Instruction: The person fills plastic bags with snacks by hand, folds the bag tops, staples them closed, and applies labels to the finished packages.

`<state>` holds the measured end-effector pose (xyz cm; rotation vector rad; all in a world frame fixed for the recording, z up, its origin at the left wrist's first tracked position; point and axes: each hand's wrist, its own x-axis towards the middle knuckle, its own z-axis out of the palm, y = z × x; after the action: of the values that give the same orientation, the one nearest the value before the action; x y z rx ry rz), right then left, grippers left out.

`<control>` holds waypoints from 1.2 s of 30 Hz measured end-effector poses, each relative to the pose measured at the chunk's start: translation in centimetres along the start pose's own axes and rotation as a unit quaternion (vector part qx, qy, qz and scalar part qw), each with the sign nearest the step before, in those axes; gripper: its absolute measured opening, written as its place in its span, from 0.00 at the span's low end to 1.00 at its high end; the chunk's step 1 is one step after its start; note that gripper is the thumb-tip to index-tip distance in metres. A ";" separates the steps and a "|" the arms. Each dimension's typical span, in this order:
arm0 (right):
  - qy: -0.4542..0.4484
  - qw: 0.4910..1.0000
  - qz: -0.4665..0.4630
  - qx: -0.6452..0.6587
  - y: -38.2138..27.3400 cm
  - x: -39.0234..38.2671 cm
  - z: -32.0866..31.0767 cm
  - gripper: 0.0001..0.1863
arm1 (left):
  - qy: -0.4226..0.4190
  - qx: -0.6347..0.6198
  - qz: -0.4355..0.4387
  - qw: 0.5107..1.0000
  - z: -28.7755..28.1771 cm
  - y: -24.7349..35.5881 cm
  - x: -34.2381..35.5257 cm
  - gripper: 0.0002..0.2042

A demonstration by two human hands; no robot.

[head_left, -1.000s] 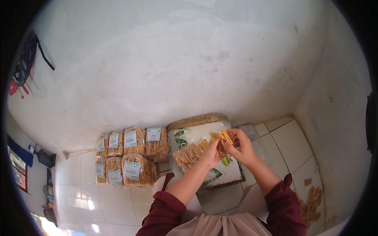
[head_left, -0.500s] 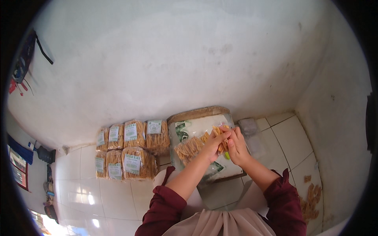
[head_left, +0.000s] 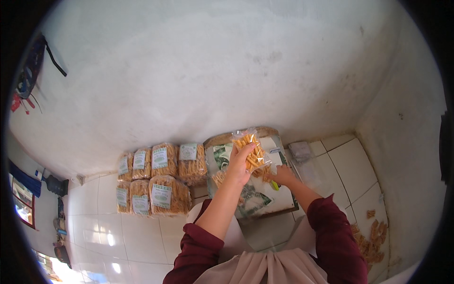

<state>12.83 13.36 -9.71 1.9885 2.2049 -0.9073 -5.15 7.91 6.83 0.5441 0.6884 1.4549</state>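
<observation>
Left hand closed round a clear packet, right hand low over the board

My left hand (head_left: 240, 164) is closed round the lower left side of a clear packet (head_left: 254, 152) of golden-brown sticks, thumb lying across its front. The packet is raised above the far part of a white board (head_left: 282, 202), tilted, its clear upper end pointing toward the wall. My right hand (head_left: 284, 176) is lower and to the right, over the board's right side, fingers pointing left toward some brown sticks (head_left: 261, 172) below the packet. How far those fingers are open, and whether they have hold of anything, I cannot tell. A bright yellow-green object (head_left: 275, 186) shows just beside them.

More sticks (head_left: 219, 178) lie on the board left of my left wrist, and green-printed plastic (head_left: 253, 199) is spread nearer my knees. To the left of the board, filled bags (head_left: 163, 158) with pale labels stand in two rows, four behind and three in front, on white floor tiles (head_left: 111, 236). Right of the board lies a greyish stack of plastic (head_left: 300, 150). Farther right, near the side wall (head_left: 411, 165), loose brown pieces (head_left: 372, 244) lie heaped on the floor.
</observation>
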 end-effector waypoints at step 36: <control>-0.101 0.975 -0.186 -0.073 -3.0 0.0 4.8 0.29 | 0.028 0.006 0.020 0.999 -0.2 1.8 -0.1 0.18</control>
<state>8.43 11.19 -12.51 1.3787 2.4810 -0.9004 -6.53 7.94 8.00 0.5307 0.7342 1.5081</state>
